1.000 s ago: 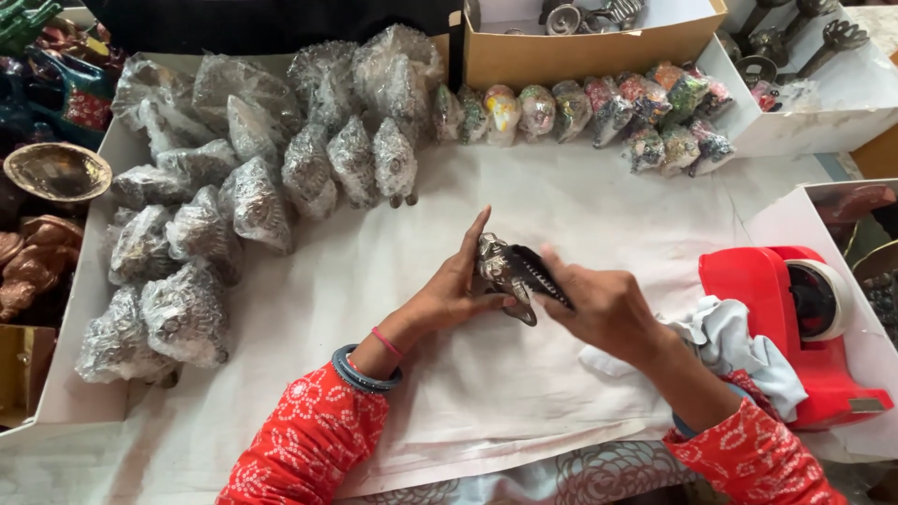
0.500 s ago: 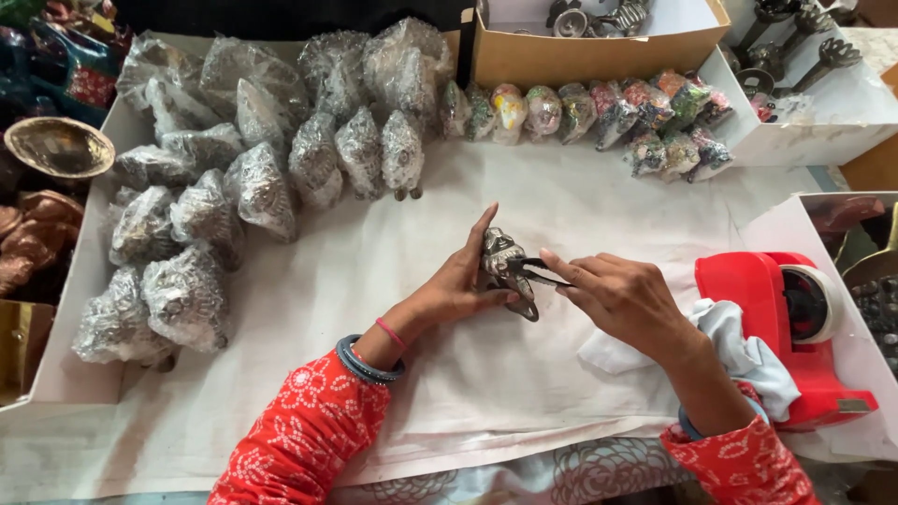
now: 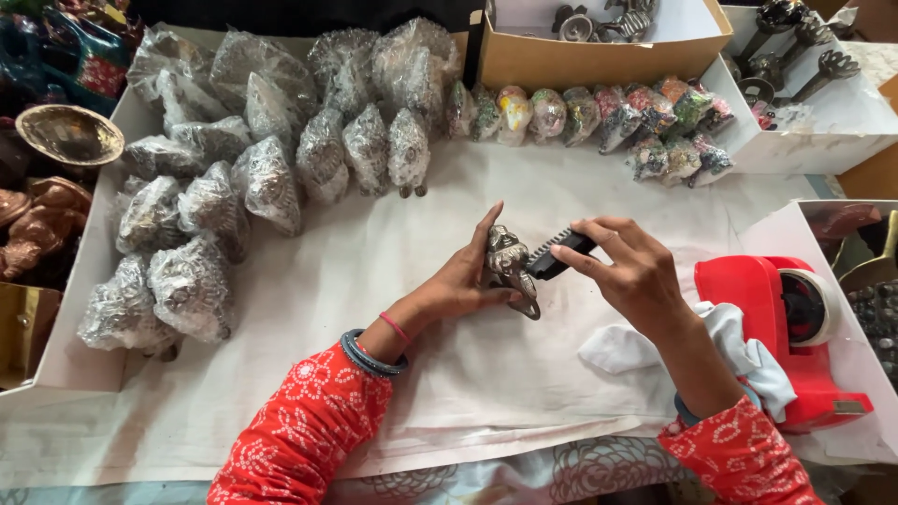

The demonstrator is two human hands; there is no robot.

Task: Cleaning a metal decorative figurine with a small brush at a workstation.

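**Brush against the small metal figure, both hands over the white sheet**

Nearest you, both red patterned sleeves come in from the bottom edge; your left wrist carries a dark bangle and a thin pink band; under your right forearm lies a crumpled white cloth (image 3: 739, 351), touching the red tape dispenser (image 3: 781, 327) just to its right. Your left hand (image 3: 458, 281) holds a small grey metal figurine (image 3: 510, 266) above the middle of the paper-covered tabletop (image 3: 374, 281); its fingers are closed around the back of the piece, the thumb under it, the forefinger standing straight up behind it. Your right hand (image 3: 627, 271) grips a black brush (image 3: 557, 254); those fingers are pinched shut on its handle, and the bristle end touches the figurine's right side.

Farther out on the left, a cluster of plastic-wrapped figurines (image 3: 234, 178) covers the sheet from the near left edge up to the back; beyond the sheet's left side sit a brass bowl (image 3: 70, 136) and a copper-coloured figure (image 3: 37, 224). At the far middle, a row of small coloured wrapped pieces (image 3: 599, 117) lines up against a cardboard box (image 3: 599, 51) holding dark metal parts; at the far right, a white tray (image 3: 823, 122) carries dark metal items with round heads.
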